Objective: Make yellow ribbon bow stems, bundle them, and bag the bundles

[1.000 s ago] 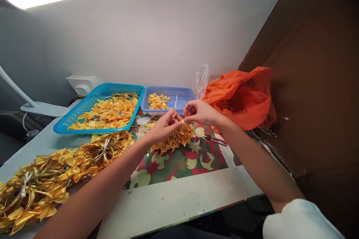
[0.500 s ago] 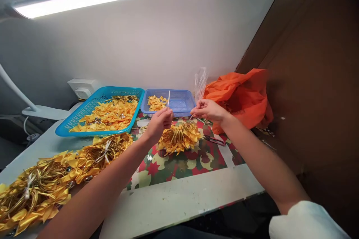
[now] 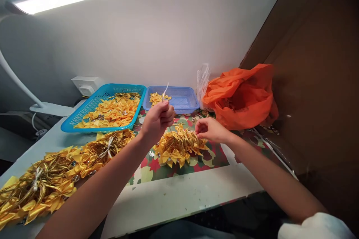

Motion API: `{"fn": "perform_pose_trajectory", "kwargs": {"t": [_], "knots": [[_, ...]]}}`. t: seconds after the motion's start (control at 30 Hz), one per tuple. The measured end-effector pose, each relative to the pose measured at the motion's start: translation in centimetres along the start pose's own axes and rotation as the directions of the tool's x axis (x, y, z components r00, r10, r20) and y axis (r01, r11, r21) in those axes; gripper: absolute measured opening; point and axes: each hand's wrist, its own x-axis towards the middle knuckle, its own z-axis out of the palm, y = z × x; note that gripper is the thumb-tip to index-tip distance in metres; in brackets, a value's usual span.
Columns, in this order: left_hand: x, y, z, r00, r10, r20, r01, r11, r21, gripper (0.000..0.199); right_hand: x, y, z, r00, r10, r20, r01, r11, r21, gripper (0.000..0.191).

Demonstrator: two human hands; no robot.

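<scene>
My left hand is closed in a fist above the middle of the table. A thin white strip sticks up out of it, its top slightly bent. Below and right of this fist lies a bundle of yellow ribbon bows, with looped gold cords along its top and silvery bells among the bows. At the bundle's upper right, my right hand has thumb and fingers pinched together; what is between them is too small to make out. Two tied bundles, the nearer bundle and the farther bundle, lie to the left.
A turquoise basket full of yellow bows stands behind the tied bundles. Beside it is a blue-violet basket with some bows. An orange bag and clear plastic stand at the back right. Cardboard rises on the right.
My right hand has come down from above the bundle to its upper right side. My left hand still grips the strip, which now leans and bends more. The view has shifted slightly.
</scene>
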Motion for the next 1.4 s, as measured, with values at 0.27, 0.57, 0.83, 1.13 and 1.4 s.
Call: {"fn": "perform_pose_trajectory", "kwargs": {"t": [0.27,0.57,0.83,1.13,1.4], "knots": [[1.8,-2.2,-2.1,0.995,-0.082,0.05,0.06,0.937,0.344,0.038,-3.8,-4.9,2.0,0.978,-0.101,-0.184,-0.094,0.573,-0.814,0.035],[1.7,-1.9,-3.1,0.973,-0.139,0.184,-0.006,0.783,0.622,0.03,-4.5,-9.4,-0.9,0.885,-0.42,-0.201,-0.056,0.333,-0.941,0.03],[1.0,0.1,-2.2,0.972,0.203,0.119,-0.234,0.869,0.435,0.034,-3.0,-4.2,-3.5,0.896,-0.34,-0.285,-0.072,0.522,-0.85,0.035],[-0.2,2.1,-1.1,0.924,0.381,0.017,-0.37,0.885,0.282,0.037,-4.2,-3.7,-2.7,0.908,-0.355,-0.224,0.023,0.576,-0.817,0.034],[-0.6,3.4,-1.6,0.972,0.155,0.179,-0.225,0.843,0.489,0.032,-4.7,-2.7,-2.6,0.978,-0.21,-0.016,0.181,0.875,-0.449,0.02]]}}
